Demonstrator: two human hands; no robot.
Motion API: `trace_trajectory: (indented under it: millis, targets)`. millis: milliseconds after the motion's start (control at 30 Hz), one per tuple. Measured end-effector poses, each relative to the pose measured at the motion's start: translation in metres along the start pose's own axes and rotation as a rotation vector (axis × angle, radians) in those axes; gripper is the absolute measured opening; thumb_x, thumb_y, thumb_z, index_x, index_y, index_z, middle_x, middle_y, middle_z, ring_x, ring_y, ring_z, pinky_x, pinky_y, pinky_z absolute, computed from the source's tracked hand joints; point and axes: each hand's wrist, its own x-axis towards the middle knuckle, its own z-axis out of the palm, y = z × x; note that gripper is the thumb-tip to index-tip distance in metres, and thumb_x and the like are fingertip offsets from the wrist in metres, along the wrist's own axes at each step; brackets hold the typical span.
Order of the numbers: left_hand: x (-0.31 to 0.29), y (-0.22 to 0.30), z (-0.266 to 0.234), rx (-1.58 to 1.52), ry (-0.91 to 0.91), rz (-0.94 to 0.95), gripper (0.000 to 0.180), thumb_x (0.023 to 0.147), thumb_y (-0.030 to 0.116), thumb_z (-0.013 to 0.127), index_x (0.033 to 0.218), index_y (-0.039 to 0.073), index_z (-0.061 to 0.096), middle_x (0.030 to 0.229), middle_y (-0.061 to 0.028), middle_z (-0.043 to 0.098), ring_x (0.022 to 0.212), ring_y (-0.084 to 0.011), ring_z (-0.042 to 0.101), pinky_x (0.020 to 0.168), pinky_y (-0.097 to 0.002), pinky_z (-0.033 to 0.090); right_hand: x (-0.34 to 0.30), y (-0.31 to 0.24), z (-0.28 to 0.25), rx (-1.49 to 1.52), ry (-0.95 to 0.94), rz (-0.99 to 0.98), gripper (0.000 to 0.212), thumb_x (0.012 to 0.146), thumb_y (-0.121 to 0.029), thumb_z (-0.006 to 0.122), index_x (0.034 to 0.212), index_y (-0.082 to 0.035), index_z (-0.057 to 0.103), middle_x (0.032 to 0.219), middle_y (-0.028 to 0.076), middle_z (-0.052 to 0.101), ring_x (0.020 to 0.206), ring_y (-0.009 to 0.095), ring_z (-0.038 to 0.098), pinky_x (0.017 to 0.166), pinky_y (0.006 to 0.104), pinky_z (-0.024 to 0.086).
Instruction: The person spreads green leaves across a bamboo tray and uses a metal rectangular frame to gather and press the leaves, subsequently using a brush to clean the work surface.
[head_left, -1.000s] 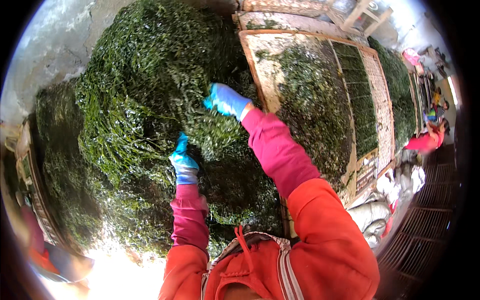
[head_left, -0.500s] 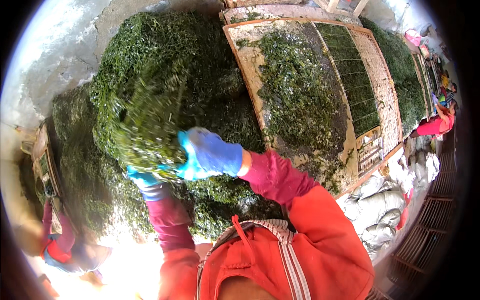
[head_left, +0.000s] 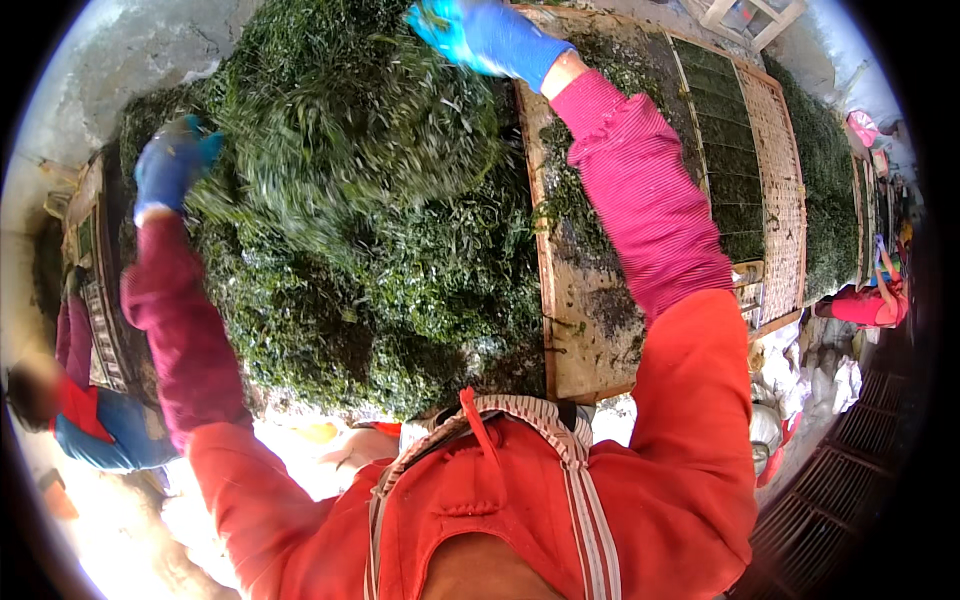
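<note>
A big heap of dark green leafy strands [head_left: 400,270] fills the middle; I cannot tell the plant's kind. Its upper part [head_left: 350,130] is smeared by motion, between my two hands. My left hand [head_left: 175,168], in a blue glove with lighter blue fingers, is at the heap's left side, fingers apart and somewhat blurred. At the top of the view, my right hand [head_left: 490,38], gloved alike, reaches over the heap's far right side. Its fingers look stretched out, with nothing seen in them. Both arms are spread wide in dark red sleeves.
Right of the heap lies a wooden-edged board [head_left: 590,350] with scattered greens, then a woven panel [head_left: 785,190]. A person in blue and red [head_left: 110,430] is at the left, another in red [head_left: 865,305] at the far right. Pale sacks [head_left: 765,430] and dark slatted racks [head_left: 840,490] stand at right.
My hands were close together at a clump of greens; now they are far apart, the left farther left and the right up and to the right. The clump has left them.
</note>
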Motion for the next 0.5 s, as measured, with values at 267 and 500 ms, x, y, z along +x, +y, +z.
trace_trajectory:
  millis: [267, 500]
  targets:
    - [-0.122, 0.253, 0.125, 0.009, -0.441, 0.67, 0.128, 0.072, 0.062, 0.081, 0.163, 0.021, 0.0, 0.166, -0.021, 0.017, 0.149, -0.0489, 0.02, 0.118, -0.06, 0.028, -0.037, 0.037, 0.152, -0.481, -0.462, 0.104, 0.054, 0.082, -0.016, 0.069, 0.135, -0.008, 0.059, 0.136, 0.015, 0.063, 0.122, 0.034, 0.063, 0.102, 0.0473, 0.048]
    - [-0.101, 0.293, 0.199, -0.146, -0.182, 0.44, 0.076, 0.079, 0.026, 0.071, 0.149, 0.02, 0.044, 0.151, -0.0152, 0.044, 0.142, -0.0404, 0.038, 0.102, -0.0525, 0.049, -0.053, 0.034, 0.165, -0.319, -0.309, 0.14, 0.02, 0.083, -0.015, 0.06, 0.096, -0.012, 0.076, 0.094, 0.013, 0.076, 0.09, 0.032, 0.074, 0.077, 0.0481, 0.057]
